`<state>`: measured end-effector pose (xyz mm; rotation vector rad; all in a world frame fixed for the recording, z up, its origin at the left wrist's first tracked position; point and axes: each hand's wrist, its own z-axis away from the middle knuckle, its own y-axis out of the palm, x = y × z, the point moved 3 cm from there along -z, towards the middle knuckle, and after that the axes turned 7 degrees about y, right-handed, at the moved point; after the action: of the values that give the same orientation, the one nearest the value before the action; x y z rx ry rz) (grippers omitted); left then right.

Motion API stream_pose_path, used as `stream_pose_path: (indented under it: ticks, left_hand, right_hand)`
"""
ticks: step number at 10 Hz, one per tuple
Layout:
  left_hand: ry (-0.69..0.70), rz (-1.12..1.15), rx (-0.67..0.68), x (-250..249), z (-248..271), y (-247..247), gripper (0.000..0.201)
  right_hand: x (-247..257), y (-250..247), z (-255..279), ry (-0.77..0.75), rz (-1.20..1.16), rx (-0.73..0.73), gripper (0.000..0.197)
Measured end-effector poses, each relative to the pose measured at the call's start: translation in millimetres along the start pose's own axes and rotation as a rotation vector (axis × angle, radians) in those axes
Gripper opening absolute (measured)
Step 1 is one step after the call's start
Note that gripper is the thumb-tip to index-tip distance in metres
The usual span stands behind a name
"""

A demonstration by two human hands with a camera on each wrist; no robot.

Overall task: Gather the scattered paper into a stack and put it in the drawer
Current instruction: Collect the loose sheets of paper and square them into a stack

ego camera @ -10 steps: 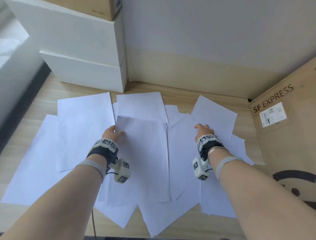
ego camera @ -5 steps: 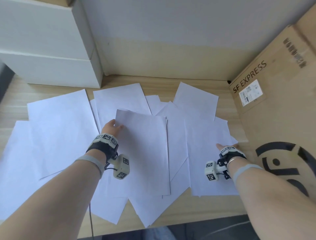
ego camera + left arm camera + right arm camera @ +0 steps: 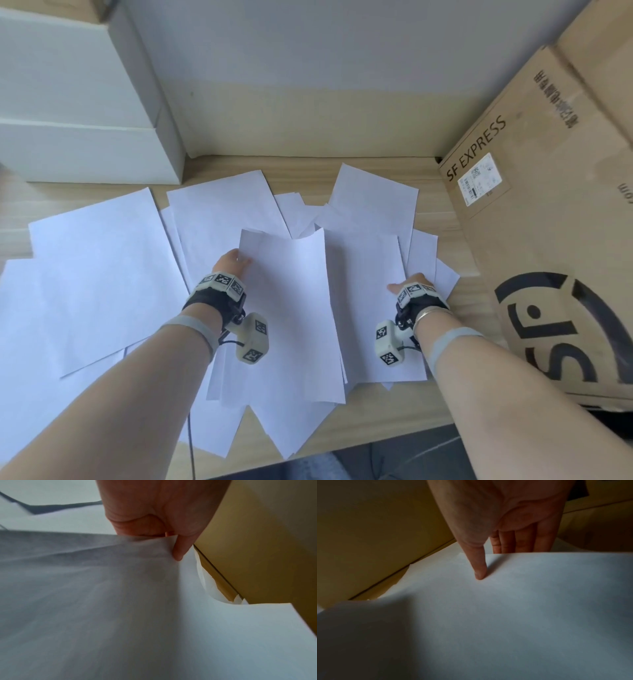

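Observation:
Several white paper sheets lie overlapping across the wooden desk point(image 3: 442, 229). My left hand point(image 3: 228, 265) pinches the left edge of the middle top sheet point(image 3: 284, 315), whose far edge bows upward. In the left wrist view the thumb point(image 3: 178, 550) lies on top of that sheet point(image 3: 102, 588), with the fingers under it. My right hand point(image 3: 409, 285) holds the right edge of the neighbouring sheet point(image 3: 366, 308). Its thumb point(image 3: 479, 568) presses on top of the paper point(image 3: 505, 608) and its fingers point(image 3: 522, 540) reach under the edge. Loose sheets point(image 3: 96, 267) stay spread to the left.
A white two-tier box unit point(image 3: 85, 137) stands at the back left against the wall. A large SF EXPRESS cardboard box point(image 3: 548, 222) fills the right side, close to my right hand. The desk's front edge point(image 3: 394, 435) runs below the sheets.
My right hand has slid the right-hand sheets leftward against the middle sheet. The middle sheet's far edge now bows up. My left hand keeps its hold.

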<state>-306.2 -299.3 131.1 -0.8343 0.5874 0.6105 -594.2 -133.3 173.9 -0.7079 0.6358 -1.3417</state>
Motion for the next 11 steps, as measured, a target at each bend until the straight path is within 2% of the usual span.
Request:
stream_pose_path:
  ticks: [2, 3, 4, 7, 8, 9, 10, 11]
  left_hand:
    - [0.0, -0.025, 0.012, 1, 0, -1, 0.038]
    - [-0.005, -0.003, 0.019, 5, 0, -5, 0.038]
    - [0.001, 0.028, -0.006, 9, -1, -14, 0.036]
    - [0.047, 0.18, -0.097, 13, 4, -25, 0.037]
    - [0.064, 0.181, -0.135, 13, 6, -31, 0.037]
    - [0.078, 0.141, -0.133, 13, 3, -36, 0.035]
    - [0.054, 0.124, -0.116, 20, -4, -39, 0.04]
    - [0.055, 0.129, -0.093, 25, -6, -37, 0.027]
  right_hand:
    - [9, -2, 15, -0.129, 0.218, 0.069, 0.013]
    - [9, -6, 22, -0.153, 0.323, -0.008, 0.032]
    - [5, -14, 27, -0.185, 0.527, -0.04, 0.033]
    - [0, -21, 36, -0.179, 0.605, -0.056, 0.023]
    - [1, -24, 28, -0.232, 0.561, -0.08, 0.01]
    - [-8, -18, 15, -0.152, 0.145, 0.061, 0.025]
    - [-7, -9, 6, -0.107, -0.182, 0.136, 0.042]
    - [8, 5, 12, -0.077, -0.271, 0.144, 0.047]
